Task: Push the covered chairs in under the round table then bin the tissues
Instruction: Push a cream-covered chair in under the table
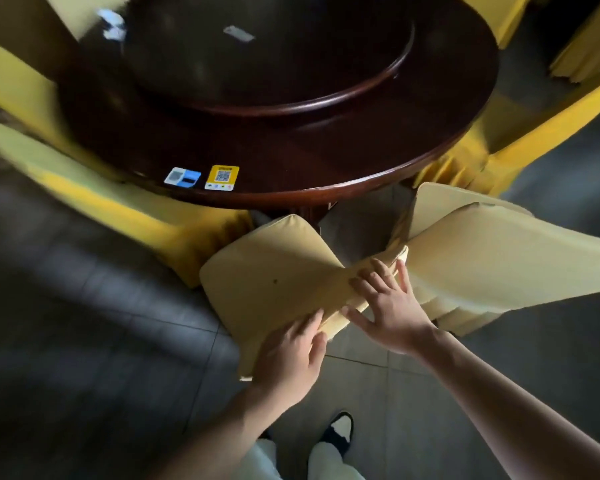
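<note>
A chair in a pale yellow cover (267, 271) stands in front of me, its seat pointing toward the round dark wooden table (326, 168). My left hand (288, 355) grips the top edge of its backrest. My right hand (388, 306) lies on the same edge further right, fingers curled over it. A second covered chair (499, 258) stands close to the right, turned at an angle. A crumpled white tissue (113, 24) lies at the table's far left. A flat white tissue (238, 33) rests on the turntable (326, 95).
More yellow-covered chairs ring the table at the left (84, 188), far left (11, 84) and right (520, 147). Two QR-code stickers (201, 177) sit at the table's near edge. The floor is dark tile; my shoe (340, 431) shows below.
</note>
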